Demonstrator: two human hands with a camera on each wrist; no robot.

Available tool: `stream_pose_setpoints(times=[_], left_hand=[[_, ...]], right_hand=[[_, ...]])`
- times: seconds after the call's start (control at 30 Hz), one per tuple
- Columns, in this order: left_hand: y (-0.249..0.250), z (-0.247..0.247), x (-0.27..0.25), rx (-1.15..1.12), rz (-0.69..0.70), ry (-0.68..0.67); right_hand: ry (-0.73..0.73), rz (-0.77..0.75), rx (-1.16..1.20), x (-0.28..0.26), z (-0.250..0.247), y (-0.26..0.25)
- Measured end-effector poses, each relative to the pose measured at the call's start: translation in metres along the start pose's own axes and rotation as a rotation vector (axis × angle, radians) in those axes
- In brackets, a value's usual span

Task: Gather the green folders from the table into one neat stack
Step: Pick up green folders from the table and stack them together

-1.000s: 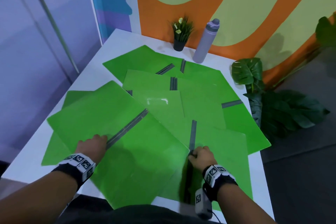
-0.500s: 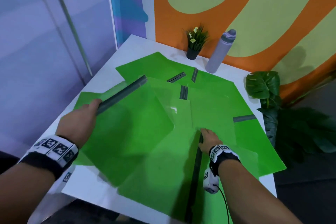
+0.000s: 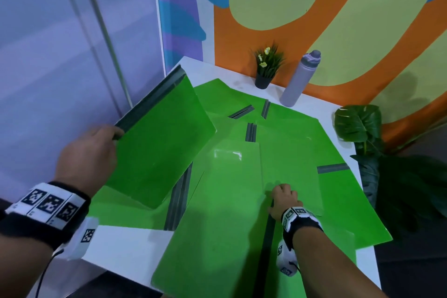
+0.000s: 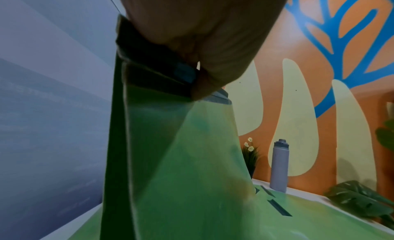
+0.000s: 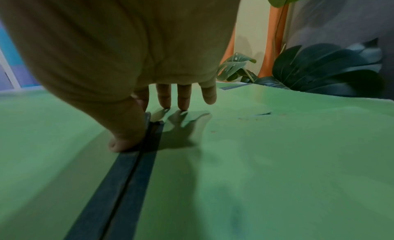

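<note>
Several green folders with grey spines lie fanned and overlapping on the white table. My left hand grips one green folder by its grey spine and holds it tilted above the table's left side; the left wrist view shows the fingers wrapped round that spine. My right hand rests on a near folder, fingers straight on the sheet and thumb on its spine.
A small potted plant and a grey bottle stand at the table's far edge against the painted wall. Large-leafed plants stand just off the right edge. A bare white corner of the table shows at near left.
My left hand has lifted its folder by the spine off the pile, up and to the left. The right hand has stayed pressed on the near folder's spine.
</note>
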State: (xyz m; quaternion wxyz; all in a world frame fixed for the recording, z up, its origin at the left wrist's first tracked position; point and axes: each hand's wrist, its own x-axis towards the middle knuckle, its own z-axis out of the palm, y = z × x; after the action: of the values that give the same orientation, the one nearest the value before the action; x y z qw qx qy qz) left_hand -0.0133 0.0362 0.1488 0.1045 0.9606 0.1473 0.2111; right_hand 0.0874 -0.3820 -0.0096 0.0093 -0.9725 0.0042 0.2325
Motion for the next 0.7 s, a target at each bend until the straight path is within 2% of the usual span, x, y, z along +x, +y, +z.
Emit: stream_pose_setpoints(times=[0.1, 0.2, 0.37, 0.43, 0.53, 0.6, 0.7], left_hand=[[0.002, -0.001, -0.002, -0.023, 0.041, 0.041], [0.005, -0.005, -0.001, -0.069, 0.105, 0.118], [0.012, -0.006, 0.002, -0.116, 0.132, 0.165], [0.02, -0.006, 0.002, -0.124, 0.121, 0.144], [0.044, -0.008, -0.006, -0.149, 0.183, 0.086], [0.062, -0.01, -0.018, -0.198, 0.23, 0.007], [0.085, -0.011, -0.042, -0.231, 0.299, -0.16]], right_hand=[[-0.019, -0.025, 0.042, -0.003, -0.008, -0.005], [0.018, -0.064, 0.256, -0.01, -0.033, -0.007], [0.33, -0.203, 0.73, -0.045, -0.103, -0.013], [0.454, -0.266, 0.899, -0.063, -0.13, -0.02], [0.672, -0.339, 1.067, -0.084, -0.16, -0.036], [0.778, -0.379, 1.122, -0.096, -0.174, -0.051], [0.851, -0.433, 1.166, -0.119, -0.189, -0.075]])
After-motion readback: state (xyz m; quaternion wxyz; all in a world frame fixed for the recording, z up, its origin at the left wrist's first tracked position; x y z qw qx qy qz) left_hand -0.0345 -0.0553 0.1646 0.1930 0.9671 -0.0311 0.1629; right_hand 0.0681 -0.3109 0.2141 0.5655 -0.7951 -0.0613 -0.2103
